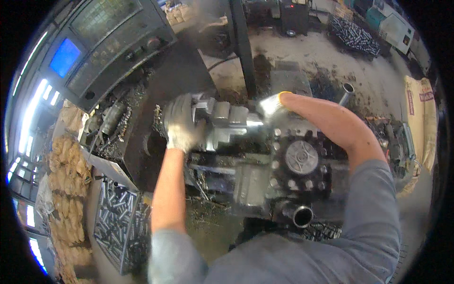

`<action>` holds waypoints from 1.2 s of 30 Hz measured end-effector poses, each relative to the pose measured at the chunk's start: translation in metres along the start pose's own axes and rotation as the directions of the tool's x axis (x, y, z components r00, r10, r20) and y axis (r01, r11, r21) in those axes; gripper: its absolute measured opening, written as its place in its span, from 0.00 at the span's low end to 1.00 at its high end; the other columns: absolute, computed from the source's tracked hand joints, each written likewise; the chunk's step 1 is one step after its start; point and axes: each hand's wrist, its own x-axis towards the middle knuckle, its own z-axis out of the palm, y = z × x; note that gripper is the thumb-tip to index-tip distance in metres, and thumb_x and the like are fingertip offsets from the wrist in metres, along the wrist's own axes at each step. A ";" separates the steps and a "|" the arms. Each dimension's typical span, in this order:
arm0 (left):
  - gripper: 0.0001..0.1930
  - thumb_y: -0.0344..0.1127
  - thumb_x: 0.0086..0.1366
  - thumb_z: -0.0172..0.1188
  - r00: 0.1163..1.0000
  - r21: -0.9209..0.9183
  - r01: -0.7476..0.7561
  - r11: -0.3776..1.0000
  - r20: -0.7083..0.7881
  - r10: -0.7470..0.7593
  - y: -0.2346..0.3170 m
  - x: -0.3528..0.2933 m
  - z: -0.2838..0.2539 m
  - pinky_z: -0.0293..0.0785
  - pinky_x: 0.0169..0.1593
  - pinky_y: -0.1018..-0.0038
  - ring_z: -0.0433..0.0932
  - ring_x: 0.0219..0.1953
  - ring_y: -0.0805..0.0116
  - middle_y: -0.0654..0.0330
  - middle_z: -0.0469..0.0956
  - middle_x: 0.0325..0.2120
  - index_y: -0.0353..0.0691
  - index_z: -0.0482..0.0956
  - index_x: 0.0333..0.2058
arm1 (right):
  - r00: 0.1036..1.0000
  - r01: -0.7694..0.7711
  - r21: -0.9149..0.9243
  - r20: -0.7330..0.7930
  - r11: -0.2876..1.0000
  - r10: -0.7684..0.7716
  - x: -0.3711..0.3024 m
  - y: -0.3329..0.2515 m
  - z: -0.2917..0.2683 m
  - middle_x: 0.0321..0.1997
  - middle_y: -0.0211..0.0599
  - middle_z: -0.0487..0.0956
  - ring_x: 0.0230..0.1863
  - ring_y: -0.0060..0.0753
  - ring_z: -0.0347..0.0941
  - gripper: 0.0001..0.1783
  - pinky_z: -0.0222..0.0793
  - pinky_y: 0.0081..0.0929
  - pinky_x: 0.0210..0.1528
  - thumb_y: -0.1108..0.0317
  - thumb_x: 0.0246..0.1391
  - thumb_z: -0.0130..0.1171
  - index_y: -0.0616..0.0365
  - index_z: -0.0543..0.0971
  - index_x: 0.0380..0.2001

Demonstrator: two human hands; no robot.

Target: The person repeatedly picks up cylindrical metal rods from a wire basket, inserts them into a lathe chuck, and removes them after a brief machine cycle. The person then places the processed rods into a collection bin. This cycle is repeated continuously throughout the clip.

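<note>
My left hand (182,130), in a light work glove, lies against the lathe chuck (206,106). Motion blurs its fingers, so their grip cannot be made out. Stepped metal jaws (222,113) stand out from the chuck toward the right. My right hand (272,105), gloved with a yellow cuff edge, reaches across the tool turret (301,157) to the far end of a shiny cylindrical part (254,122). Its fingers are smeared and partly out of sight. The turret carries a round grey cap, bolts around its rim, and a hollow metal tube (302,217) at its near side.
Left of the lathe stands a crate (118,222) of metal tubes beside stacked tan sacks (68,165). A control panel with a blue screen (65,57) rises at the upper left. Another tube (346,92) points up beyond my right arm. A heap of metal parts (354,35) lies far right.
</note>
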 end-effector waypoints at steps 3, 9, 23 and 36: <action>0.40 0.39 0.52 0.70 0.985 -0.073 -0.033 0.997 -0.171 0.020 -0.014 -0.015 0.020 0.60 0.72 0.47 0.70 0.64 0.39 0.43 0.74 0.61 0.37 0.70 0.64 | 0.997 -0.073 0.262 0.057 0.962 0.060 0.016 0.016 -0.003 0.56 0.46 0.84 0.60 0.35 0.79 0.42 0.78 0.36 0.57 0.39 0.42 0.78 0.59 0.85 0.55; 0.39 0.42 0.53 0.70 0.991 -0.110 -0.013 0.994 -0.136 -0.002 -0.023 -0.018 0.029 0.58 0.73 0.48 0.70 0.65 0.41 0.42 0.74 0.61 0.35 0.70 0.64 | 0.962 -0.214 -0.020 -0.178 0.977 0.207 -0.024 0.004 0.022 0.31 0.46 0.86 0.30 0.38 0.82 0.21 0.74 0.48 0.33 0.53 0.40 0.74 0.60 0.88 0.31; 0.33 0.30 0.65 0.65 0.905 -0.757 0.391 -0.524 0.421 0.068 0.086 -0.176 -0.019 0.74 0.62 0.61 0.78 0.56 0.58 0.58 0.76 0.55 0.38 0.65 0.67 | 0.284 -0.280 0.204 -0.916 0.938 0.284 -0.170 -0.271 0.145 0.46 0.54 0.80 0.39 0.60 0.82 0.40 0.80 0.51 0.40 0.59 0.41 0.74 0.58 0.72 0.58; 0.20 0.45 0.74 0.54 0.490 -0.075 0.638 -0.766 0.807 0.329 0.087 -0.308 0.060 0.75 0.60 0.56 0.81 0.51 0.55 0.54 0.82 0.48 0.38 0.77 0.55 | 0.781 -0.133 0.816 -0.263 0.562 0.567 -0.140 -0.229 0.370 0.24 0.43 0.84 0.24 0.36 0.78 0.35 0.76 0.39 0.30 0.45 0.40 0.78 0.67 0.84 0.41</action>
